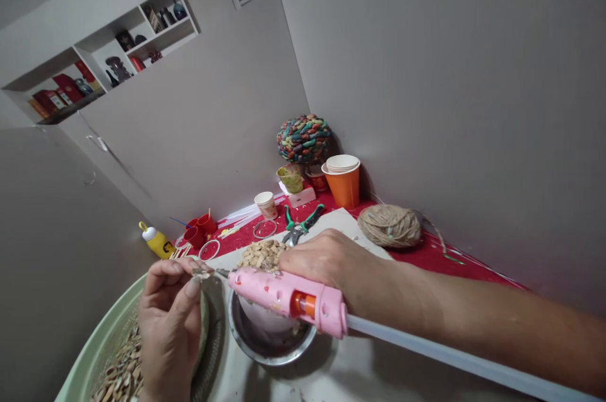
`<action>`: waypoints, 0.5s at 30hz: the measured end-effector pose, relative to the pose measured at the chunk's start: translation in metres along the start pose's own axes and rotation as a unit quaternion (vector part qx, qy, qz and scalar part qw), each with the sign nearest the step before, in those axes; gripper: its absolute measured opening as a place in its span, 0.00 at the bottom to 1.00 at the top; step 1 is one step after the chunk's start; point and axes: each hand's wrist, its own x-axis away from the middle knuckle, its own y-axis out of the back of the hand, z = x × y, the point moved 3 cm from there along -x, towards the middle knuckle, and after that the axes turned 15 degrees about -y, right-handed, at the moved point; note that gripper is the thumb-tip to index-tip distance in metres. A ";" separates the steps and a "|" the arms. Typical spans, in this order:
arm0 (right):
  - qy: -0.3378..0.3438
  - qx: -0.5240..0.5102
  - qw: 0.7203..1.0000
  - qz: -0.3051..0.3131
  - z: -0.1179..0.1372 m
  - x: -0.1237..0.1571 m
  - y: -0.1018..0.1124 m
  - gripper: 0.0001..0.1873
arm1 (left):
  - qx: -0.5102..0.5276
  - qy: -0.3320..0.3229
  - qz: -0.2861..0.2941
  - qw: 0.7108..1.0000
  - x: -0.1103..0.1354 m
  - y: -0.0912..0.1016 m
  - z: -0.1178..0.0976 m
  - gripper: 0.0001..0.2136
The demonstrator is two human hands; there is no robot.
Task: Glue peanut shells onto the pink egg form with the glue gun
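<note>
My left hand (168, 317) pinches a small pale piece of nut shell (202, 274) between thumb and fingertips. My right hand (324, 254) is wrapped round a pink hot glue gun (262, 290), with a long clear glue stick (426, 348) trailing from its rear. The gun's nozzle points left, at or very close to the shell piece; contact is unclear. Partly hidden behind the gun, a rounded form covered with pale shells (259, 254) sits at a metal bowl (272, 362). Below my left hand, a light green basket (85, 361) holds many loose shells (120, 367).
Green-handled pruning shears (296, 231), a paper cup (266, 205) and a twine ball (391, 225) lie beyond the bowl. Farther back stand an orange cup (343, 184) and a colourful shell-covered ball (304, 139). Red cups (194, 236) and a yellow bottle (157, 241) are left. Walls enclose the table.
</note>
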 end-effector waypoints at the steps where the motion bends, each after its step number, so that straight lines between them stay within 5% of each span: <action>1: -0.005 0.016 1.000 -0.003 -0.003 0.000 0.002 0.11 | 0.007 0.005 -0.004 1.000 -0.001 0.001 -0.001 0.10; 7: -0.137 0.125 0.981 -0.051 -0.033 -0.011 0.023 0.11 | 0.018 0.012 -0.028 0.999 -0.005 0.001 -0.008 0.11; 11: -0.295 0.202 0.933 0.040 -0.071 -0.026 0.022 0.14 | 0.013 0.024 -0.024 0.999 -0.004 0.000 -0.008 0.11; 15: -0.343 0.224 0.904 0.124 -0.115 -0.026 0.002 0.16 | -0.001 0.034 -0.024 0.999 -0.002 -0.002 -0.010 0.09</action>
